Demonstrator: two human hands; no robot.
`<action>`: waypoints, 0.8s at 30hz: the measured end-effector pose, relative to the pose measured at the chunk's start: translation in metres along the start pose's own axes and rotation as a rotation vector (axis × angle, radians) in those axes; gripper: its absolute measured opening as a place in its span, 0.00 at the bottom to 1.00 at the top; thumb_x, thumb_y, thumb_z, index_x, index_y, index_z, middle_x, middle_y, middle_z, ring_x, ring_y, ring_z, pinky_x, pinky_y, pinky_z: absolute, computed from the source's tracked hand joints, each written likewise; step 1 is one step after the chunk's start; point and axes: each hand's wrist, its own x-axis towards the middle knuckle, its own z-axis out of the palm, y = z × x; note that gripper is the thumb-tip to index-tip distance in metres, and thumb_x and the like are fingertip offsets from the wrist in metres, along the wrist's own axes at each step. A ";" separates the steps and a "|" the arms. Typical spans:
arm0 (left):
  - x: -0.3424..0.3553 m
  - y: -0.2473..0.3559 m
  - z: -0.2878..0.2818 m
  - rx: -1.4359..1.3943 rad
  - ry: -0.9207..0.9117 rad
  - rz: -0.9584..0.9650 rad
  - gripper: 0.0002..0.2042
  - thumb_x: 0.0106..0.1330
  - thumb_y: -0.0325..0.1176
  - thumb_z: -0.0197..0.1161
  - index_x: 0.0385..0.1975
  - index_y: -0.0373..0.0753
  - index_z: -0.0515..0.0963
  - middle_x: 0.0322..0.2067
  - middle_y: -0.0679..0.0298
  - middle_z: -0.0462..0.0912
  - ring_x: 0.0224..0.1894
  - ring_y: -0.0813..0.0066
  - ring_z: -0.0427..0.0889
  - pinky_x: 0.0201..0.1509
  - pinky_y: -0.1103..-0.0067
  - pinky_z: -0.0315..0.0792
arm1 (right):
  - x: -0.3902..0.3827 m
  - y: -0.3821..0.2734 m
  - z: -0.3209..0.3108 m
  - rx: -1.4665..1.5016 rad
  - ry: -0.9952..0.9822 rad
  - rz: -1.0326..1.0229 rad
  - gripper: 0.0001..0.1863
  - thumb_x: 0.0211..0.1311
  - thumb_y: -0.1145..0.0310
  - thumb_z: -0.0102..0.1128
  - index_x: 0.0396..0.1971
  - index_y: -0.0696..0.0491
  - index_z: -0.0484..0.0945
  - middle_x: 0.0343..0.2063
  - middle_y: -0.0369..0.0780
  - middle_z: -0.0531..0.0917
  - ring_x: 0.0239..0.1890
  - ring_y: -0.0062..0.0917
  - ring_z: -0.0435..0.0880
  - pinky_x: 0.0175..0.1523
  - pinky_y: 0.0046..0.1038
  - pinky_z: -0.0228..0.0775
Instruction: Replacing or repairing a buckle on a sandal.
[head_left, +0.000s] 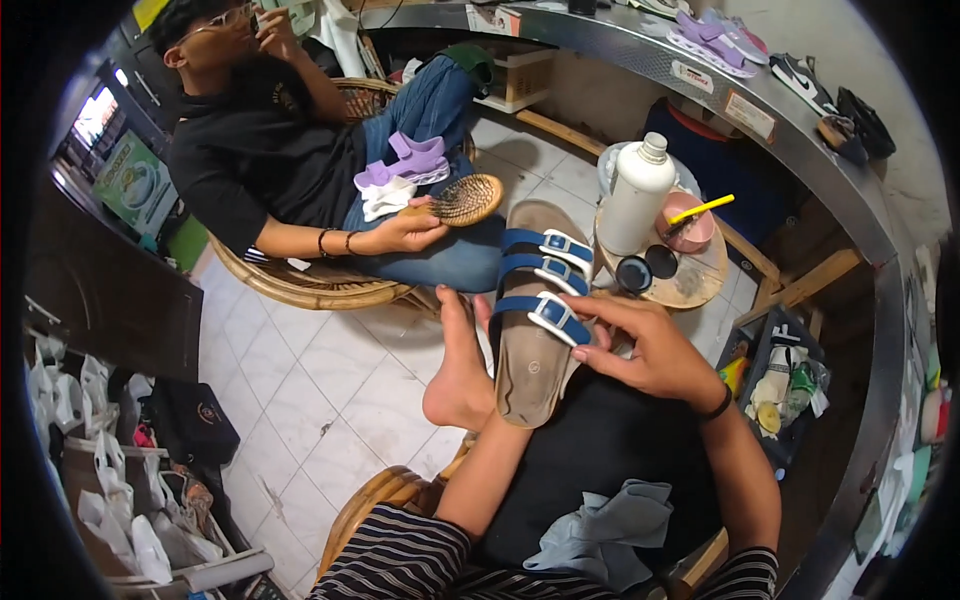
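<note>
A sandal (pixel 528 370) with a worn brown footbed, blue straps and white-rimmed buckles is held up over my lap, toe away from me. My right hand (pixel 655 350) has thumb and fingers on the edge of its nearest strap, beside the buckle. My left forearm (pixel 485 480) reaches under the heel end; the left hand is mostly hidden behind the sandal, supporting it from below. To its left shows a bare foot (pixel 455 365). A crumpled grey-blue cloth (pixel 605 535) lies on the black fabric over my lap.
A seated person (pixel 270 150) holds a wooden bristle brush (pixel 465 202), purple sandals (pixel 410 165) on their lap. A small round table (pixel 690 285) bears a white bottle (pixel 640 190) and a pink bowl (pixel 687 230) with a yellow-handled brush. A curved counter (pixel 740 95) carries shoes.
</note>
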 end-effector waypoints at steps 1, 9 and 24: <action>0.007 -0.001 -0.013 -0.073 0.017 0.028 0.41 0.71 0.75 0.40 0.56 0.37 0.74 0.45 0.52 0.82 0.46 0.60 0.84 0.51 0.66 0.81 | 0.000 -0.002 -0.001 0.003 -0.040 0.021 0.28 0.62 0.68 0.71 0.63 0.54 0.78 0.37 0.44 0.86 0.28 0.27 0.77 0.36 0.29 0.71; 0.013 -0.008 -0.024 0.173 0.251 -0.011 0.42 0.70 0.73 0.46 0.64 0.38 0.72 0.54 0.49 0.82 0.54 0.55 0.84 0.60 0.63 0.79 | 0.001 0.010 0.006 0.069 -0.076 0.032 0.25 0.68 0.70 0.63 0.65 0.53 0.77 0.37 0.45 0.86 0.30 0.26 0.80 0.39 0.29 0.73; 0.020 -0.020 0.008 -0.547 -0.086 -0.096 0.47 0.63 0.75 0.56 0.60 0.29 0.71 0.46 0.49 0.84 0.41 0.56 0.88 0.48 0.63 0.85 | -0.016 0.017 -0.030 0.050 0.365 0.211 0.07 0.70 0.73 0.65 0.31 0.60 0.83 0.27 0.36 0.86 0.28 0.12 0.82 0.30 0.17 0.67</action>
